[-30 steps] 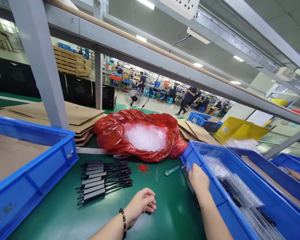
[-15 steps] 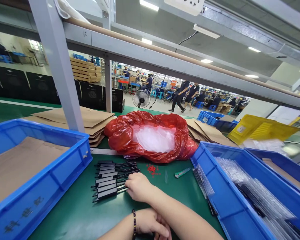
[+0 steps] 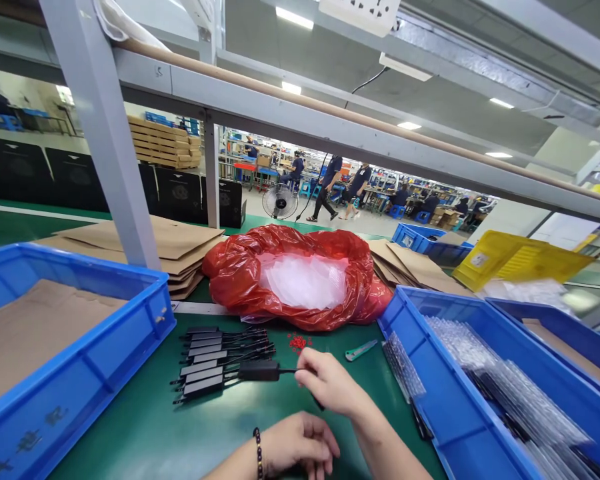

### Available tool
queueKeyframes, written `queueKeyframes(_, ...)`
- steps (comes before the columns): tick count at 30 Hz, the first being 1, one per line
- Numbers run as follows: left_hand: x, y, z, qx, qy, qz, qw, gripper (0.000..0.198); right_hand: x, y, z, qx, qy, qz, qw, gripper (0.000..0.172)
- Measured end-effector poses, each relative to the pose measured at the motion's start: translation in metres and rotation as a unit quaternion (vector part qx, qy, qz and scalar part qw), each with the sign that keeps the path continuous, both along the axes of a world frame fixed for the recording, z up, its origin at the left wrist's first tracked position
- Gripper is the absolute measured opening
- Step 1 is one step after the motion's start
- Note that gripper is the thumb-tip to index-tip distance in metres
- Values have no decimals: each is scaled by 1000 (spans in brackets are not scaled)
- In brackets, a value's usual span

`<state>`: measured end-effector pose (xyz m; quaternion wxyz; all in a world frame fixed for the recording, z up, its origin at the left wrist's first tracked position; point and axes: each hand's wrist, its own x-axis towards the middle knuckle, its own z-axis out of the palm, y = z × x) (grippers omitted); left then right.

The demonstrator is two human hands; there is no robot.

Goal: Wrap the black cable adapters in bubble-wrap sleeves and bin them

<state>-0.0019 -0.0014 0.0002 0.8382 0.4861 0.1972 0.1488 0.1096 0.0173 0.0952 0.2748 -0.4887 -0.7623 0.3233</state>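
My right hand [image 3: 330,383] pinches the thin cable of a black rectangular module with a cable [image 3: 259,371]. The module's body hangs out to the left of my fingers, and a dark cable end shows below them. Lower down, my left hand [image 3: 300,443], with a beaded bracelet on its wrist, is loosely curled, thumb apart from the fingers, with nothing visible in it. To the left, several similar black modules [image 3: 204,375] lie in a row on the green table [image 3: 145,427], their cables pointing right. Small red rings [image 3: 298,343] lie in a pile beyond my right hand.
A red plastic bag [image 3: 230,287] of white translucent sleeves stands behind, between cardboard stacks. A green cutter [image 3: 361,351] lies right of the rings. Blue bins flank the table: a left bin [image 3: 145,300] and a right bin [image 3: 460,407] holding bubble-wrap pouches. People walk beyond the frame.
My right hand has drawn one module out of the row, moving right and towards me. My arms are no longer crossed, and my left hand has shifted slightly left.
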Motion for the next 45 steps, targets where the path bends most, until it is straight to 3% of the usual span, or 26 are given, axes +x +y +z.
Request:
queueKeyframes(2, 2, 3, 4, 9, -34, 148, 988, 31, 20, -4, -7, -84, 142, -28, 986, 13)
queueKeyframes(5, 0, 11, 9, 13, -76, 345, 935, 36, 39, -8, -31, -179, 264, -49, 947, 27)
queueKeyframes(9, -2, 20, 9, 3, -33, 421, 906, 40, 45, -11, -60, -240, 276, -67, 928, 34)
queueKeyframes(14, 0, 21, 7, 6, -20, 423, 906, 37, 44, -11, -68, -225, 195, -51, 953, 28)
queueKeyframes(23, 0, 19, 7, 4, -15, 404, 915, 35, 41, -17, -65, -226, 119, -30, 966, 25)
queueKeyframes(27, 0, 16, 6, -85, -70, 372, 922, 42, 36, -20, -63, -195, 112, -34, 974, 31)
queueKeyframes(30, 0, 14, 9, -154, -99, 339, 923, 49, 53, -9, -66, -90, 78, -122, 985, 31)
queueKeyframes(33, 0, 13, 10, -187, -102, 311, 926, 48, 85, 8, -74, 36, -50, -292, 955, 30)
queueKeyframes(35, 0, 13, 9, -208, -102, 290, 928, 49, 104, 18, -80, 50, -164, -369, 914, 39)
queueKeyframes(37, -1, 14, 7, -223, -105, 275, 929, 50, 116, 23, -85, 33, -250, -397, 883, 44)
queueKeyframes(39, -2, 15, 7, -229, -107, 267, 930, 50, 120, 24, -88, 20, -298, -402, 865, 36)
queueKeyframes(43, -2, 13, 10, -231, -97, 254, 934, 48, 120, 22, -86, 1, -334, -417, 845, 17)
queueKeyframes(45, -1, 11, 11, -230, -90, 246, 937, 47, 122, 22, -86, -10, -330, -425, 843, 17)
